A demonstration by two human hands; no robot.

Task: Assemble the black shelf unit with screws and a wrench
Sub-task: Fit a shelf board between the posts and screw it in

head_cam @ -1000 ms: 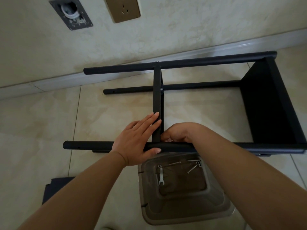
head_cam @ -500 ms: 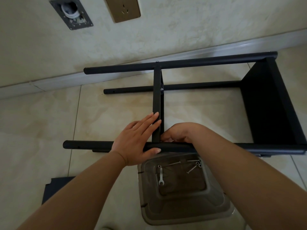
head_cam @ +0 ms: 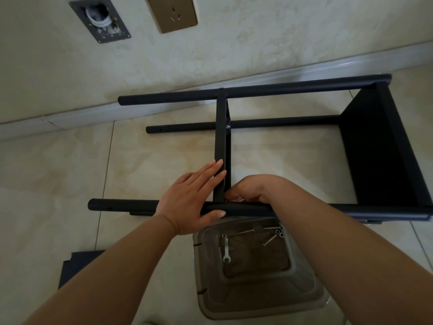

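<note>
The black shelf unit [head_cam: 384, 146] is seen lying on its side on the floor [head_cam: 58, 165], its right end cut off by the frame. The left hand [head_cam: 192, 198] is laid flat, fingers [head_cam: 212, 171] straight, on a crossbar [head_cam: 220, 146]; the right hand [head_cam: 248, 188] is curled at the joint, its grasp hidden. One wrench [head_cam: 226, 248] and roughly four screws [head_cam: 269, 239] are seen in one plastic bin [head_cam: 302, 292].

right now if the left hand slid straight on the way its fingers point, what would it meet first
The left hand points up-right; its fingertips already touch the black crossbar. Past that, probably the thin rear tube, though depth is unclear.
</note>
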